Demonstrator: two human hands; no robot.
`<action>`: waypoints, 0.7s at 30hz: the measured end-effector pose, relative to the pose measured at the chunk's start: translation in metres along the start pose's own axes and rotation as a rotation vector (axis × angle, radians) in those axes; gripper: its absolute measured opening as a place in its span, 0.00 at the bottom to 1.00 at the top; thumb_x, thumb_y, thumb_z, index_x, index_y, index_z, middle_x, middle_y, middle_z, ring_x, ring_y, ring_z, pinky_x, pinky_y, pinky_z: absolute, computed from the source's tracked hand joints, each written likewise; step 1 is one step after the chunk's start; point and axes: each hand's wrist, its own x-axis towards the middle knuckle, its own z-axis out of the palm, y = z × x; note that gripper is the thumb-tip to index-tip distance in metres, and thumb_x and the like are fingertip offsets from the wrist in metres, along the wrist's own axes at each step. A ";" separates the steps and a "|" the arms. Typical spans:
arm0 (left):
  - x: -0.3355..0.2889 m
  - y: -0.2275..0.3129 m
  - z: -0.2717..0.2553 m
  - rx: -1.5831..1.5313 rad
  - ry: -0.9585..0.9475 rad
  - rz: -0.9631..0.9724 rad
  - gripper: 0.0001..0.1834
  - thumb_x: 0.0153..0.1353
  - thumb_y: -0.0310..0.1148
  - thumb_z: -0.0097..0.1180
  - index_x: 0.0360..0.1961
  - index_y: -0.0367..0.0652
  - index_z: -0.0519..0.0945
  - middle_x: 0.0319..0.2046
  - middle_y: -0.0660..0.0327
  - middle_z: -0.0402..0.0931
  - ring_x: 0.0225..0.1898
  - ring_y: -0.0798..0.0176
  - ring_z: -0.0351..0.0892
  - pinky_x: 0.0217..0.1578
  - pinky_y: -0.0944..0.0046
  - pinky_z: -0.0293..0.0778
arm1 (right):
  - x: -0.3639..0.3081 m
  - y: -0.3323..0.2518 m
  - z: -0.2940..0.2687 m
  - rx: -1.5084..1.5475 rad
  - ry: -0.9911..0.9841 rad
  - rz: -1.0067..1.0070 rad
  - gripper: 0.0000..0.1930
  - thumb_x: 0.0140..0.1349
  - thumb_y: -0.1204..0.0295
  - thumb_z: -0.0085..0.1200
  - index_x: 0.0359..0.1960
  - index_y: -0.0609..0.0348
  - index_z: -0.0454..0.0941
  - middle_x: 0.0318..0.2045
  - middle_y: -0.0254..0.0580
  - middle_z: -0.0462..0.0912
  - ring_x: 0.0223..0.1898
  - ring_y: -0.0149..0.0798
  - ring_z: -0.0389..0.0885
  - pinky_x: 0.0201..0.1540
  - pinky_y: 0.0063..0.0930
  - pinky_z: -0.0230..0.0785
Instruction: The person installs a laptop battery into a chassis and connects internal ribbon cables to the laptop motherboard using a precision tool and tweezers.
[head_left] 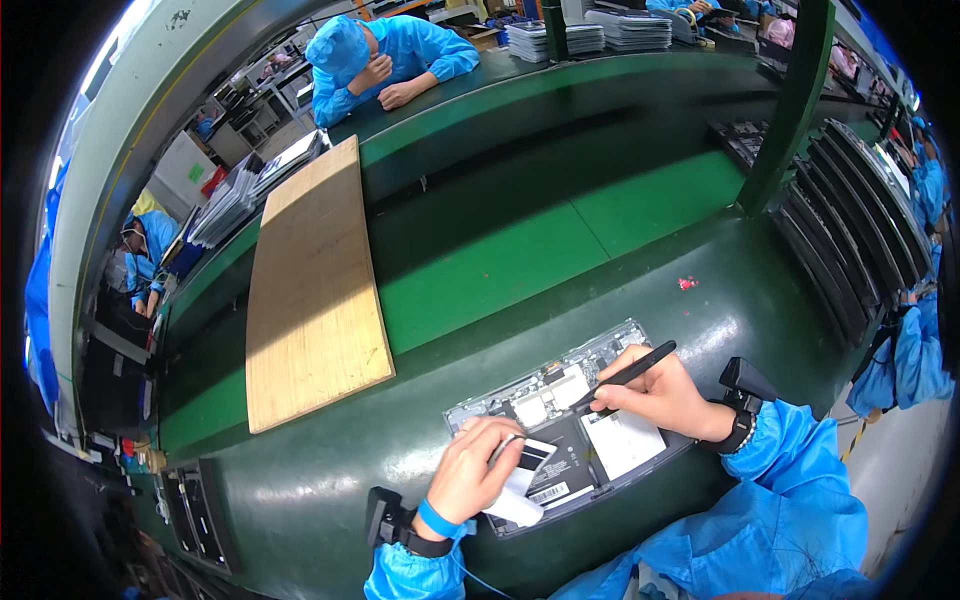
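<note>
An opened laptop base lies on the green bench, its circuit board along the far side and its dark battery at the near side. Over its left end is my left hand, closed on a white sheet with a black strip; part of this sheet hangs past the laptop's near edge. My right hand grips a slim black pen-shaped tool near its lower end. The tool's tip points down at the board's near side, beside a white rectangular area. Fingers hide parts of the board, and the tip's exact contact cannot be made out.
A long wooden board lies on the bench to the left. Dark panels stand stacked at the right, near a green post. A small red scrap lies beyond the laptop. Across the bench, a person in blue leans on the surface.
</note>
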 end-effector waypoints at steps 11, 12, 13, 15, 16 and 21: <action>0.006 -0.005 -0.004 0.218 0.010 0.020 0.04 0.54 0.28 0.51 0.30 0.40 0.72 0.45 0.56 0.73 0.37 0.51 0.72 0.37 0.59 0.71 | 0.028 0.010 0.030 -0.143 0.030 0.017 0.09 0.55 0.74 0.56 0.27 0.64 0.68 0.26 0.40 0.80 0.33 0.26 0.79 0.34 0.19 0.72; 0.006 -0.005 -0.004 0.218 0.011 0.020 0.04 0.54 0.28 0.51 0.30 0.40 0.72 0.45 0.56 0.73 0.37 0.51 0.72 0.37 0.59 0.71 | 0.029 0.011 0.032 -0.120 0.034 0.011 0.09 0.55 0.75 0.56 0.28 0.64 0.67 0.27 0.41 0.80 0.33 0.26 0.79 0.33 0.19 0.73; 0.006 -0.006 -0.005 0.272 -0.023 0.035 0.04 0.54 0.28 0.51 0.30 0.40 0.71 0.46 0.56 0.72 0.37 0.51 0.73 0.37 0.58 0.70 | 0.031 0.012 0.034 -0.096 0.038 0.006 0.09 0.55 0.75 0.56 0.28 0.64 0.67 0.27 0.41 0.80 0.33 0.27 0.79 0.33 0.19 0.73; 0.006 -0.004 -0.005 0.328 -0.056 0.045 0.05 0.53 0.28 0.51 0.30 0.39 0.71 0.46 0.55 0.72 0.37 0.51 0.73 0.36 0.58 0.70 | 0.031 0.014 0.035 -0.116 0.038 0.002 0.09 0.56 0.75 0.56 0.28 0.65 0.67 0.27 0.42 0.79 0.33 0.28 0.79 0.33 0.19 0.73; 0.006 -0.004 -0.005 0.345 -0.056 0.048 0.05 0.53 0.28 0.51 0.30 0.40 0.71 0.46 0.55 0.72 0.37 0.52 0.73 0.36 0.58 0.71 | 0.031 0.014 0.036 -0.136 0.040 -0.002 0.09 0.56 0.75 0.56 0.28 0.65 0.67 0.27 0.42 0.79 0.33 0.28 0.80 0.33 0.19 0.74; 0.010 -0.004 -0.003 0.422 -0.084 0.052 0.05 0.53 0.29 0.51 0.29 0.39 0.71 0.47 0.55 0.71 0.40 0.51 0.73 0.38 0.60 0.71 | 0.029 0.022 0.037 -0.089 0.057 -0.005 0.09 0.56 0.75 0.55 0.29 0.65 0.67 0.28 0.42 0.79 0.33 0.29 0.80 0.32 0.19 0.74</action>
